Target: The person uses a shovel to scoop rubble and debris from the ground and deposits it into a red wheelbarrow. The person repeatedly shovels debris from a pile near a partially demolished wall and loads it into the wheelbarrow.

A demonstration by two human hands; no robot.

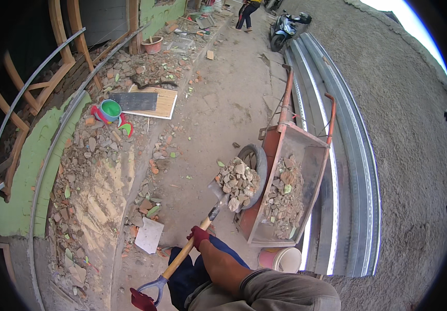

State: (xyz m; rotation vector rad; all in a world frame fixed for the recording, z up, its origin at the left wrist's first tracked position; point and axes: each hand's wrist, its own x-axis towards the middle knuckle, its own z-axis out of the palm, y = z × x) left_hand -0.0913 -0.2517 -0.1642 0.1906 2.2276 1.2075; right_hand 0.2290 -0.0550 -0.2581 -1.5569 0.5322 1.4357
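A shovel with a wooden shaft (179, 261) and a grey D-shaped handle slants from my lower left toward the cart. My right hand (198, 237), in a dark red glove, is closed round the shaft. My left hand (143, 300), gloved alike, is closed on the D-handle at the lower edge. A heap of broken rubble (238, 182) lies on the blade and hides most of it. It appears just left of the orange-red cart (256, 220), in front of its wheel (259, 161). More rubble (284, 196) lies inside the cart's bed.
Corrugated metal sheets (353, 155) lie along the right wall. A pinkish-white bucket (287, 259) stands behind the cart. Debris (91, 145), boards (166, 101) and a green-and-red plastic thing (110, 110) line the left. A motorcycle (284, 28) and a person (247, 14) are farther off.
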